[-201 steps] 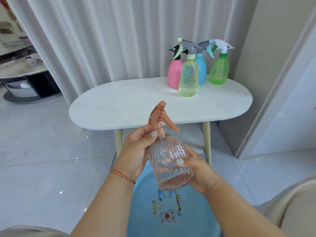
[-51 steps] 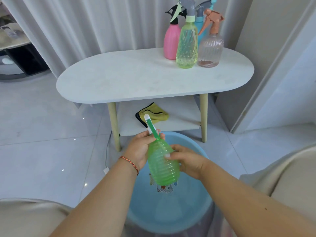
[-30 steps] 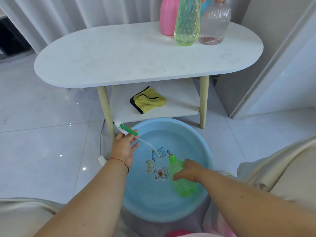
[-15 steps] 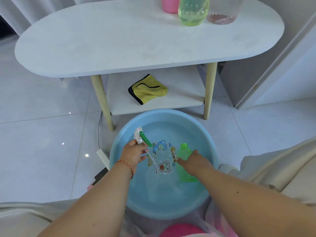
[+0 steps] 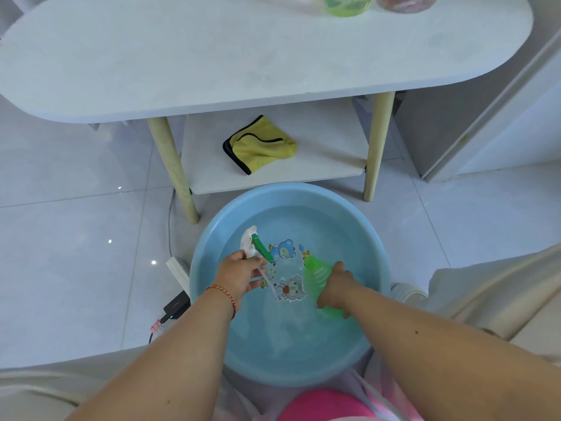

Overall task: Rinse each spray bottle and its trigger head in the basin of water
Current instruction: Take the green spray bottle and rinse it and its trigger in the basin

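A light blue basin [image 5: 376,238] of water stands on the floor in front of the table. My right hand [image 5: 335,285] grips the green ribbed bottle [image 5: 315,273], which lies tilted in the water with its open neck pointing away from me. My left hand [image 5: 241,276] holds the white and green trigger head [image 5: 255,246] over the left side of the basin, its clear dip tube slanting down toward the water. Cartoon stickers show on the basin floor between my hands.
A white oval table [image 5: 212,62] stands behind the basin, with the bases of a yellow-green bottle [image 5: 347,4] and a clear pinkish bottle [image 5: 405,0] at its far edge. A yellow cloth [image 5: 261,144] lies on the lower shelf. A power strip [image 5: 177,270] lies left of the basin.
The trigger head came off the green bottle. Both hands went down into the basin; the bottle now lies in the water. The view has tilted further down.
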`<control>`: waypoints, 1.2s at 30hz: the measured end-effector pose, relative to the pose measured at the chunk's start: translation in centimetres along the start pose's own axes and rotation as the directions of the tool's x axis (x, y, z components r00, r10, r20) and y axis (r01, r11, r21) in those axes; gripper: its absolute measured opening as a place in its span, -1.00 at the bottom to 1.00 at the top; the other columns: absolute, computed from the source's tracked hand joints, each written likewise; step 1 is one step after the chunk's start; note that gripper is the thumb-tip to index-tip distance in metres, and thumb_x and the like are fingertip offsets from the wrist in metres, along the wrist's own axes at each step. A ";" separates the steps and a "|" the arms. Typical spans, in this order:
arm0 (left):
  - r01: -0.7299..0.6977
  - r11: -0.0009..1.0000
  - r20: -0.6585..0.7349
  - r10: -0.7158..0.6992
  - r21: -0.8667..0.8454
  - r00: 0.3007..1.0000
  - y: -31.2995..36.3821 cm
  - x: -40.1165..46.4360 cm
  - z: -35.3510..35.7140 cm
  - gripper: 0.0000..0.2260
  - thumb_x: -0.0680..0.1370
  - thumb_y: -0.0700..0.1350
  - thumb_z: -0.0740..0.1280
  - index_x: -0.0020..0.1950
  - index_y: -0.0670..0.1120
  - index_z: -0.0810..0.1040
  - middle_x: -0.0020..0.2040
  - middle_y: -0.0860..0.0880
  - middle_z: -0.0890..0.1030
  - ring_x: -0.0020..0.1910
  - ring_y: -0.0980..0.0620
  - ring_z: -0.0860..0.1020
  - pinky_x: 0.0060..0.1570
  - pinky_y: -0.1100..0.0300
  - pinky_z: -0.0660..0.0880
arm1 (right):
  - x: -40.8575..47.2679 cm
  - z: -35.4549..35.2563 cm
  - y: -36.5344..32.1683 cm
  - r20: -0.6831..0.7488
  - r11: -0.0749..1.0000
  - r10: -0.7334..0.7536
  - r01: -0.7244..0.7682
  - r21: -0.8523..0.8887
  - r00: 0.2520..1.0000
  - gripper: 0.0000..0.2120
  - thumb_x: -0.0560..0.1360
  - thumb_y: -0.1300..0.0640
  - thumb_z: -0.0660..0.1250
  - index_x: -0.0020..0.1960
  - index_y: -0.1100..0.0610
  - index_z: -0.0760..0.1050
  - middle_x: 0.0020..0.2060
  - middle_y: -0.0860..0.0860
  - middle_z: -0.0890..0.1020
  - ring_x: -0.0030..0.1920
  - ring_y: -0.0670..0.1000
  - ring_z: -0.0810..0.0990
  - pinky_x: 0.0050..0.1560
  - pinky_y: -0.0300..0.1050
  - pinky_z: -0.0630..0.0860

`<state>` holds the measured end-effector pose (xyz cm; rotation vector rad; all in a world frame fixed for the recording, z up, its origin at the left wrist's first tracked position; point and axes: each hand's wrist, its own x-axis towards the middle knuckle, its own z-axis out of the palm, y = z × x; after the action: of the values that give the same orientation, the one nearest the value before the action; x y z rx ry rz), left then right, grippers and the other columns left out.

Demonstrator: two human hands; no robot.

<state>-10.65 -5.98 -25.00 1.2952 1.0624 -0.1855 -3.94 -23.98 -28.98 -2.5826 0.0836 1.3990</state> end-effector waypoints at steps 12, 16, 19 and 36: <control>0.026 0.999 0.013 -0.026 0.022 1.000 -0.5 0.5 0.1 -0.94 0.52 -0.24 0.32 -0.07 -0.09 0.53 -0.10 -0.10 0.62 -0.18 0.01 0.57 -0.16 0.13 0.52 | 0.6 0.0 0.5 -0.016 0.999 -0.039 0.039 -0.007 0.999 -0.10 0.39 -0.12 0.46 0.44 0.29 0.04 0.20 0.09 0.53 0.18 0.09 0.55 0.04 -0.11 0.47; 0.038 0.999 0.024 -0.039 0.017 0.999 -0.7 0.7 0.2 -0.92 0.53 -0.26 0.30 -0.11 -0.09 0.52 -0.12 -0.09 0.61 -0.18 0.01 0.56 -0.17 0.15 0.50 | 1.1 0.2 0.6 -0.049 0.999 -0.031 0.030 -0.023 0.998 -0.16 0.40 -0.13 0.45 0.40 0.27 0.09 0.18 0.08 0.56 0.19 0.08 0.56 0.03 -0.15 0.45; 0.045 0.999 0.025 -0.046 0.018 0.999 -0.9 0.9 0.2 -0.92 0.53 -0.26 0.30 -0.10 -0.09 0.52 -0.12 -0.10 0.61 -0.18 0.01 0.56 -0.17 0.14 0.50 | 1.3 0.3 0.5 -0.067 0.999 -0.027 0.025 -0.035 0.997 -0.19 0.40 -0.13 0.44 0.39 0.26 0.10 0.20 0.08 0.55 0.20 0.09 0.55 0.01 -0.16 0.43; 0.069 0.997 0.027 -0.069 0.024 0.997 -1.4 1.7 0.1 -0.93 0.54 -0.24 0.31 -0.10 -0.07 0.52 -0.04 -0.14 0.63 -0.18 0.00 0.57 -0.14 0.13 0.51 | 2.2 0.7 0.2 -0.064 0.999 0.011 -0.014 -0.045 0.998 -0.18 0.38 -0.18 0.43 0.37 0.27 0.15 0.21 0.06 0.53 0.22 0.08 0.54 0.03 -0.14 0.43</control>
<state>-10.56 -5.82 -27.20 1.2742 1.0850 -0.2679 -3.32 -23.96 -31.25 -2.6687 0.0789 1.3384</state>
